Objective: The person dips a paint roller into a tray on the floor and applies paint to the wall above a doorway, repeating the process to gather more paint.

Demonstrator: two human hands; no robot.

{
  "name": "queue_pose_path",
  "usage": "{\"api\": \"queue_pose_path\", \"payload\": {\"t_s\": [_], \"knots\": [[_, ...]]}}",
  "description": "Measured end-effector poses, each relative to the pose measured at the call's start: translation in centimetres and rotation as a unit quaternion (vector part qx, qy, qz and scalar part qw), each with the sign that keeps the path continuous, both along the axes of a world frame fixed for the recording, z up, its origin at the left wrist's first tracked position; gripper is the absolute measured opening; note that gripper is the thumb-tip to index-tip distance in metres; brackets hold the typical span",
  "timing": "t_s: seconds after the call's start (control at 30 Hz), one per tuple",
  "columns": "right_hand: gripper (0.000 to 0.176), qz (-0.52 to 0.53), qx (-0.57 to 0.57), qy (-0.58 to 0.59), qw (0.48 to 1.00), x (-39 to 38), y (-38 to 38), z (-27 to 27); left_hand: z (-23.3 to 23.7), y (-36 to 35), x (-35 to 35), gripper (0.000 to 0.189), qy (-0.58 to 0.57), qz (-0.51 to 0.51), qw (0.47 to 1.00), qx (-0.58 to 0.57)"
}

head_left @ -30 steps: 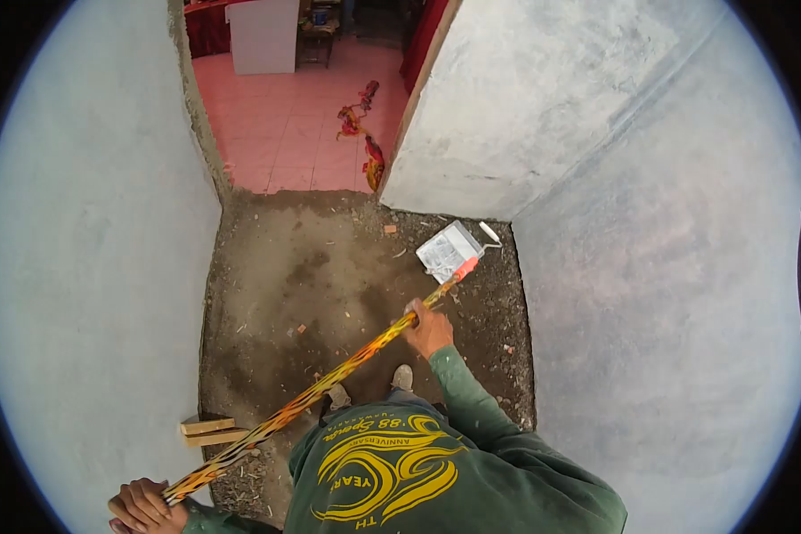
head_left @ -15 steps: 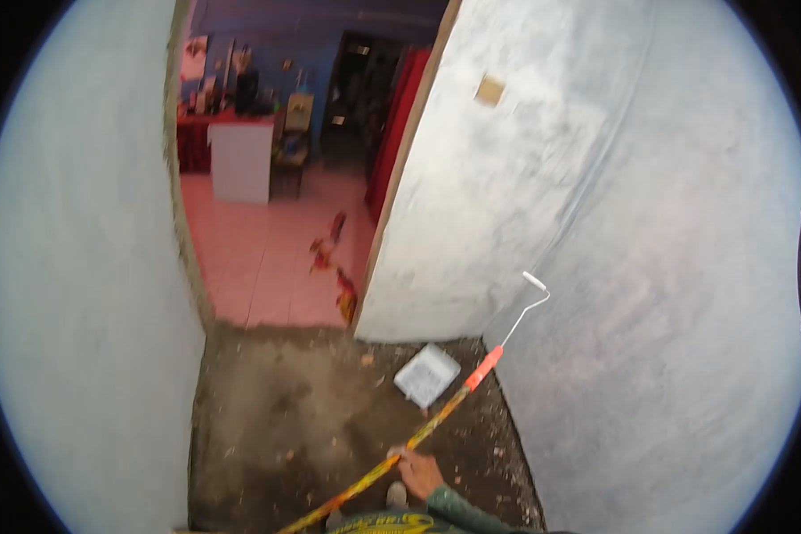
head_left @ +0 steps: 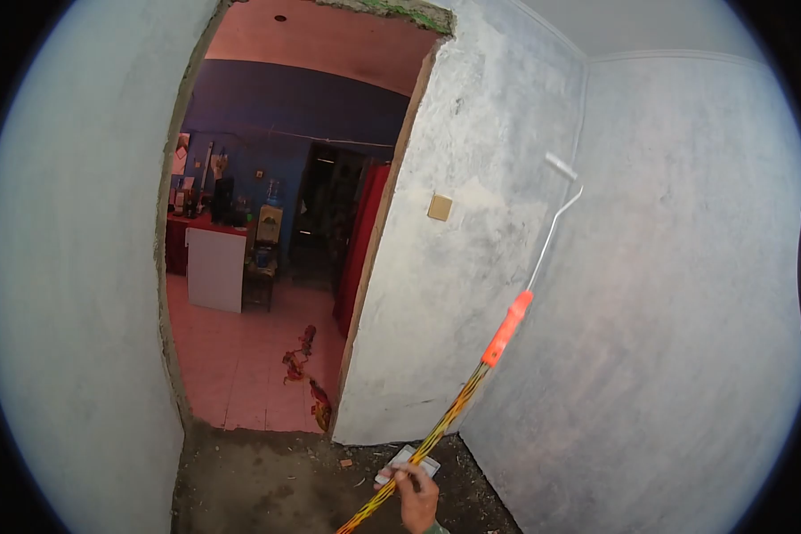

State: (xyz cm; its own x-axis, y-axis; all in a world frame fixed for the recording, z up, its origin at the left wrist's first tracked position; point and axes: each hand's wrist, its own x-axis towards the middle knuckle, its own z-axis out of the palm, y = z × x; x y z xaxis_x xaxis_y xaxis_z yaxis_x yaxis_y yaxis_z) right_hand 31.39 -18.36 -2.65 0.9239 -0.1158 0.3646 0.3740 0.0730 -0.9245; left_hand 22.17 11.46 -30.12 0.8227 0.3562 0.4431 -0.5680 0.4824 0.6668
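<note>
My right hand (head_left: 418, 500) is closed around a yellow and black patterned pole (head_left: 454, 411) at the bottom centre. The pole slants up to the right and carries a paint roller with an orange handle (head_left: 507, 327). A bent metal rod leads from the handle to the white roller head (head_left: 561, 166), which is at the wall near the corner; whether it touches is unclear. Behind my right hand, a white tray (head_left: 429, 465) lies on the floor, partly covered by the hand and pole. My left hand is out of view.
A rough-edged doorway opens onto a room with a pink floor (head_left: 249, 356), a counter (head_left: 214, 270) and a red curtain (head_left: 362, 249). A beige plate (head_left: 440, 207) is on the patchy wall (head_left: 400, 356). The dark floor (head_left: 249, 481) has scattered debris.
The view has tilted upward, showing the ceiling and the top of the doorway. The roller head has risen along the wall, and my right hand still grips the pole, now in front of the tray.
</note>
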Motion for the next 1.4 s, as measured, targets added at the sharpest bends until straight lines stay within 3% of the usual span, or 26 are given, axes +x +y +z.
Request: {"api": "queue_pose_path", "payload": {"t_s": [0.03,0.13,0.43,0.5,0.6,0.63,0.7,0.73,0.8,0.83,0.87,0.97,1.03,1.07,1.1,1.13,1.3,1.4], "knots": [[0.019,-0.006,0.088,-0.026,0.996,1.1,0.9,0.6,0.5,-1.2,0.5,0.044,0.018,-0.003,1.0,0.021],[0.017,-0.05,0.122,-0.109,0.985,3.2,1.6,4.5,2.1,-5.4,0.8,0.045,0.084,-0.018,0.993,0.083],[0.012,-0.062,0.071,-0.21,0.973,5.2,0.5,12.6,6.8,-18.0,4.0,0.049,0.287,-0.1,0.915,0.267],[0.011,-0.069,0.074,-0.203,0.974,4.4,0.1,14.6,8.0,-20.6,5.3,0.055,0.137,-0.163,0.952,0.218],[0.011,-0.01,0.08,-0.224,0.971,3.6,-0.9,17.3,14.1,-21.8,4.5,0.052,0.092,-0.209,0.947,0.226],[0.011,-0.016,0.085,-0.222,0.971,3.6,-1.1,18.1,12.0,-23.8,5.0,0.052,0.095,-0.214,0.944,0.232],[0.013,0.012,0.083,-0.26,0.962,3.8,-1.6,19.5,5.9,-28.3,6.8,0.051,0.069,-0.022,0.957,0.279],[0.02,0.02,0.064,-0.253,0.965,3.8,-2.5,19.8,7.3,-28.6,6.4,0.051,0.07,-0.022,0.956,0.285],[0.025,0.019,0.073,-0.236,0.969,3.0,-3.1,19.8,13.6,-28.4,5.9,0.051,0.044,-0.224,0.967,0.112],[0.029,0.025,0.074,-0.224,0.971,2.9,-3.4,20.0,14.4,-29.0,6.5,0.051,0.035,-0.215,0.969,0.119],[0.041,0.023,0.04,-0.208,0.977,2.7,-4.3,19.3,14.8,-29.5,6.8,0.052,0.038,-0.187,0.972,0.138],[0.051,-0.021,0.019,-0.115,0.993,0.4,-7.0,13.5,20.9,-29.6,6.9,0.06,0.033,-0.112,0.985,0.13],[0.052,-0.069,0.011,-0.04,0.997,-1.8,-8.8,6.7,25.5,-28.2,6.8,0.038,0.111,-0.144,0.972,0.151],[0.053,-0.122,-0.056,-0.046,0.99,-3.5,-9.2,3.0,26.0,-28.5,7.7,0.042,0.063,-0.128,0.977,0.161],[0.06,-0.037,0.045,0.03,0.998,-5.5,-9.7,-3.3,27.0,-28.7,7.8,0.042,0.058,-0.12,0.976,0.172],[0.072,-0.007,-0.056,0.042,0.997,-8.5,-9.7,-4.0,28.3,-28.8,8.0,0.044,0.074,-0.15,0.973,0.159],[0.075,0.078,-0.04,0.117,0.989,-15.8,-11.2,-6.8,33.6,-31.6,7.7,0.039,0.047,-0.185,0.973,0.133],[0.07,0.079,-0.02,0.097,0.992,-16.5,-12.8,-8.0,37.8,-33.6,6.6,0.04,0.025,-0.189,0.972,0.135]]}}
